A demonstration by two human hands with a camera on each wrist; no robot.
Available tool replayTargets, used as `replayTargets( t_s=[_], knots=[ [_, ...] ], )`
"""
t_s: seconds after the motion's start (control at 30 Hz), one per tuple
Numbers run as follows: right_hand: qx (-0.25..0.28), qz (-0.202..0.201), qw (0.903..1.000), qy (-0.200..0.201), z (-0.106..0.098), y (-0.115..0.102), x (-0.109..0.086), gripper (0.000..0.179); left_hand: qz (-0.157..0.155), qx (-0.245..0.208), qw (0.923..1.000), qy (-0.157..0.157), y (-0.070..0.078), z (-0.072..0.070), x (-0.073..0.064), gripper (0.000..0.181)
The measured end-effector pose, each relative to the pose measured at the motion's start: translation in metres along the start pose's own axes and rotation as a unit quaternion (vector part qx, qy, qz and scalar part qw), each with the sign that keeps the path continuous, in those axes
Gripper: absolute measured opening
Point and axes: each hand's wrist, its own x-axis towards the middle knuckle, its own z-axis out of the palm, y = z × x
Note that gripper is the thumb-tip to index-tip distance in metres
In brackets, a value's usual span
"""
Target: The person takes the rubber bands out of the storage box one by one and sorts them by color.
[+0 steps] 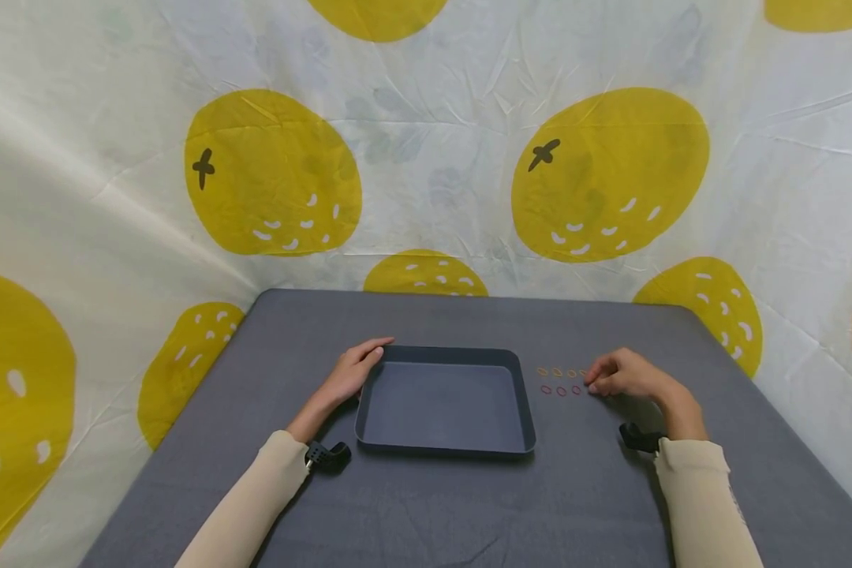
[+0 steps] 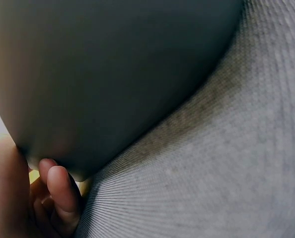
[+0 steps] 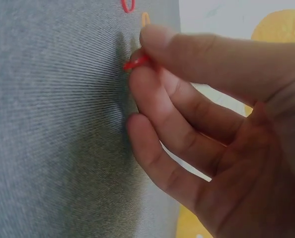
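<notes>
A dark grey rectangular tray (image 1: 445, 451) lies on the table. My left hand (image 1: 351, 371) holds its far left corner, thumb at the rim; some of its fingertips (image 2: 63, 186) show beside the tray's wall (image 2: 122, 89) in the left wrist view. Right of the tray, my right hand (image 1: 628, 375) pinches a small red rubber band (image 3: 137, 62) between thumb and fingers, close to the tabletop. Three more red rubber bands (image 1: 562, 391) lie in a row left of that hand. Behind them runs a row of several orange-yellow rubber bands (image 1: 557, 372), the rightmost partly hidden by the fingers.
A grey cloth (image 1: 426, 513) covers the table. White curtains (image 1: 433, 181) printed with large yellow fruit hang behind the table and along both sides. Each wrist carries a black camera strap (image 1: 330, 456).
</notes>
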Motion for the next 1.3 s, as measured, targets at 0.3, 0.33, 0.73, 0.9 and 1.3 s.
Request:
replayTargets(
  t_s=[0.3, 0.33, 0.73, 0.9, 1.3],
  knots=[
    [-0.026, 0.013, 0.9994, 0.018, -0.0022, -0.0011, 0.0008, 0.008, -0.001, 0.0, 1.0, 0.001, 0.0022, -0.002, 0.0009, 0.043],
    [-0.026, 0.014, 0.9994, 0.018, -0.0026, -0.001, 0.0008, 0.008, -0.002, -0.001, 1.0, 0.001, 0.0026, -0.0021, 0.0009, 0.043],
    [-0.014, 0.013, 0.9996, 0.022, -0.0011, -0.0018, 0.003, 0.01, -0.004, 0.0, 1.0, -0.001, 0.0023, -0.003, 0.0019, 0.044],
    [-0.018, 0.009, 0.9994, 0.027, -0.0002, -0.001, 0.0041, 0.011, -0.005, 0.001, 1.0, -0.002, 0.0024, -0.0029, 0.0017, 0.043],
    [-0.003, 0.026, 0.9996, 0.001, 0.0023, -0.0016, 0.0009, 0.019, -0.004, 0.001, 1.0, -0.007, 0.0015, -0.0009, 0.0001, 0.044]
  ],
)
